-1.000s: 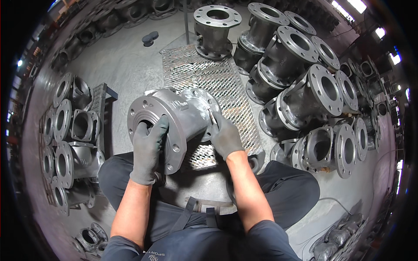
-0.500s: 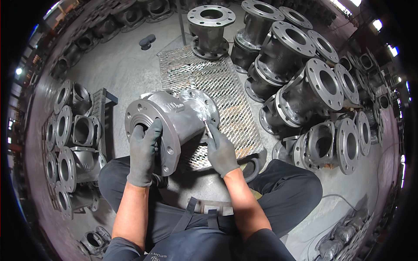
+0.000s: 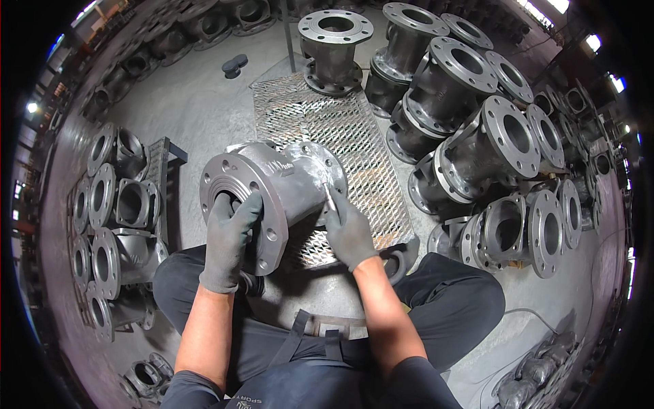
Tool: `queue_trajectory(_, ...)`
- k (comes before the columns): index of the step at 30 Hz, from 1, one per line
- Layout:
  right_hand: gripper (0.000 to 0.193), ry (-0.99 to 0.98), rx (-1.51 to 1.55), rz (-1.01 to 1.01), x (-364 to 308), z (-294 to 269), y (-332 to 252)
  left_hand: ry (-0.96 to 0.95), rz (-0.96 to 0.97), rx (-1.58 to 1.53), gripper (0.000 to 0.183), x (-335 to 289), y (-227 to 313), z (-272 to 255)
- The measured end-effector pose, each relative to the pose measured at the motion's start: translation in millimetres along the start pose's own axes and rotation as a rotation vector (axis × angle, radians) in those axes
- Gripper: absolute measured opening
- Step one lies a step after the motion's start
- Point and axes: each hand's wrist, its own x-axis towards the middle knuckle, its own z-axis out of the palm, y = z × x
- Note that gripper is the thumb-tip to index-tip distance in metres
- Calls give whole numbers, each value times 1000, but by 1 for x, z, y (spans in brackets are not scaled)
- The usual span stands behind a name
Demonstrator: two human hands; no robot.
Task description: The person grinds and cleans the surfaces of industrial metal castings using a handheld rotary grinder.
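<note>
In front of me a grey flanged metal valve body (image 3: pixel 297 188) lies tilted over a metal mesh platform (image 3: pixel 371 170). My left hand (image 3: pixel 230 235), in a grey work glove, is closed around the rim of its near flange, with fingers inside the bore and the thumb on the face. My gloved right hand (image 3: pixel 349 235) pinches a slim, pencil-like metal tool (image 3: pixel 330 195). The tool's tip meets the casting close to the far flange (image 3: pixel 334 170), where the surface is bright and whitish. What kind of tool it is I cannot make out.
Stacked flanged castings (image 3: pixel 456 82) stand on the right, one more casting (image 3: pixel 334 54) at the platform's far end. On the left, further castings (image 3: pixel 119 259) are piled beside a metal frame (image 3: pixel 163 177). Small dark round pieces (image 3: pixel 234 66) lie on the floor. A cable (image 3: pixel 535 312) runs at lower right.
The right hand and its tool have shifted slightly, with the tool now more upright. The whole view has moved a little; the left hand keeps its grip on the flange.
</note>
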Motion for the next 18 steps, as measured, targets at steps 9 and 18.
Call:
queue_trajectory(9, 48, 21, 8, -160, -7, -8, 36, -206, 750, 893, 100, -35, -30, -18)
queue_trajectory(18, 49, 88, 235, 112, -43, -34, 19, -105, 280, 604, 75, -24, -6, -27)
